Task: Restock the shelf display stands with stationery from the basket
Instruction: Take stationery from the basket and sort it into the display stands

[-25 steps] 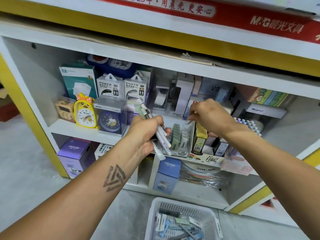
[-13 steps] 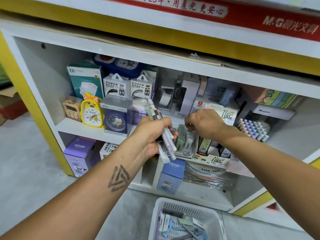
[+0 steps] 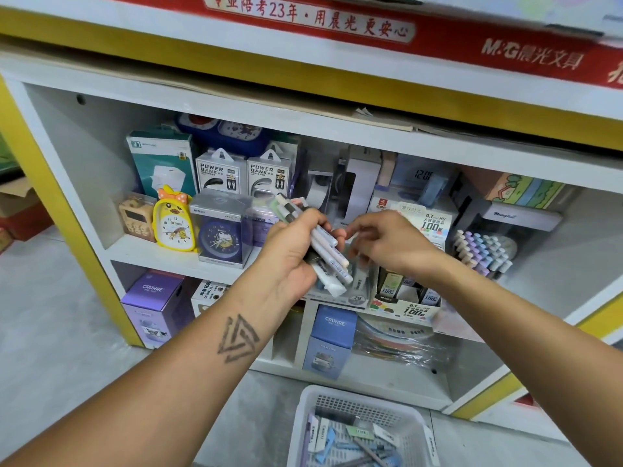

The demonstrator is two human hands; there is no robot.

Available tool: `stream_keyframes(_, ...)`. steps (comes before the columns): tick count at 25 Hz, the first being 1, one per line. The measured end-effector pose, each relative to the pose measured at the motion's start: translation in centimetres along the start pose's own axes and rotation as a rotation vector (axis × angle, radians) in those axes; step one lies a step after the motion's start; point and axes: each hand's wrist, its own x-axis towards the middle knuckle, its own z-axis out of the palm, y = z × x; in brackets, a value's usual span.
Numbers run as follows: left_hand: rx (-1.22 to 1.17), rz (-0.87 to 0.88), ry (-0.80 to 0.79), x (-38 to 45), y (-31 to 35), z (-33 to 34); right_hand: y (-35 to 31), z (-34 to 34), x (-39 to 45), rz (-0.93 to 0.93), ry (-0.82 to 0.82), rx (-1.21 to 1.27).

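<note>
Moved: the right hand (image 3: 391, 246) has come back from the display stand (image 3: 401, 298) at about 4 o'clock and now sits just right of the pen bundle; the view has shifted a little, and the left hand (image 3: 293, 254) has kept its hold.
Shelf (image 3: 161, 256): white, with clocks and boxed power banks at 9 to 11 o'clock from the hands, and the display stand just below and behind the right hand.
Basket (image 3: 423, 424): white, on the floor at 6 o'clock, with more stationery lying loose inside.
Left hand: its grip is closed round the pens (image 3: 328, 256), fingers wrapped about the middle of the bundle.
Right hand: fingers loosely curled and reaching toward 9 o'clock; the fingertips (image 3: 352, 252) are at or just beside the pens' lower ends. I cannot tell whether they already pinch one.
Pens: a fanned bundle, long axis running from 11 o'clock (capped ends above the left fist) to 5 o'clock (free ends below it).
Key relation: the free ends point toward the right hand, which is nearer to both them and the stand.
Next move, as I judge it: the right hand draws one pen out along that axis toward 5 o'clock, then carries it to the stand.
Risk: neighbouring pens may slide out with it.
</note>
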Motion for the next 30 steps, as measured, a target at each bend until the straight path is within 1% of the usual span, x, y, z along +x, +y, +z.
stream_keyframes(1, -0.038, 0.001, 0.007, 0.1, -0.2, 0.2, -0.6, 0.0, -1.4, 0.112, -0.15, 0.4)
stream_keyframes(2, -0.072, 0.008, 0.018, 0.3, -0.4, 0.3, -0.8, 0.1, -2.6, 0.194, -0.297, 0.702)
stream_keyframes(3, -0.097, 0.018, 0.031, 0.4, -0.6, 0.5, -0.7, 0.2, -3.7, 0.231, -0.414, 0.892)
stream_keyframes(4, -0.113, 0.029, 0.042, 0.5, -0.8, 0.7, -0.7, 0.3, -4.6, 0.23, -0.485, 1.0)
stream_keyframes(5, -0.121, 0.039, 0.045, 0.6, -1.0, 0.8, -0.8, 0.5, -5.2, 0.216, -0.498, 1.054)
stream_keyframes(8, -0.093, 0.071, 0.021, 0.5, -1.4, 1.0, -0.4, 1.2, -5.8, 0.233, -0.374, 1.096)
stream_keyframes(10, -0.057, 0.109, 0.015, 0.5, -1.4, 1.0, -0.1, 1.5, -5.9, 0.269, -0.34, 1.082)
stream_keyframes(13, -0.047, 0.175, 0.044, 0.6, -0.3, 0.4, 0.4, 0.7, -5.9, 0.334, -0.268, 0.926)
stream_keyframes(16, -0.057, 0.199, 0.078, 0.6, 0.9, -0.4, 0.6, -0.9, -5.1, 0.298, -0.123, 0.669)
stream_keyframes(21, 0.059, 0.143, 0.073, 0.1, 1.2, -1.1, 0.3, -2.8, -2.2, 0.145, 0.051, 0.377)
stream_keyframes(23, 0.081, 0.116, 0.075, 0.0, 1.2, -1.4, 0.5, -3.3, -0.6, 0.066, 0.105, 0.075)
stream_keyframes(25, 0.119, 0.094, 0.069, -0.1, 1.0, -1.5, 0.9, -3.6, 0.8, -0.026, 0.126, -0.227)
stream_keyframes(27, 0.167, 0.078, 0.059, -0.3, 0.7, -1.5, 1.5, -3.9, 1.8, -0.107, 0.134, -0.421)
stream_keyframes(30, 0.242, 0.036, 0.03, -0.5, 0.7, -1.7, 1.7, -3.6, 3.0, -0.245, 0.146, -0.621)
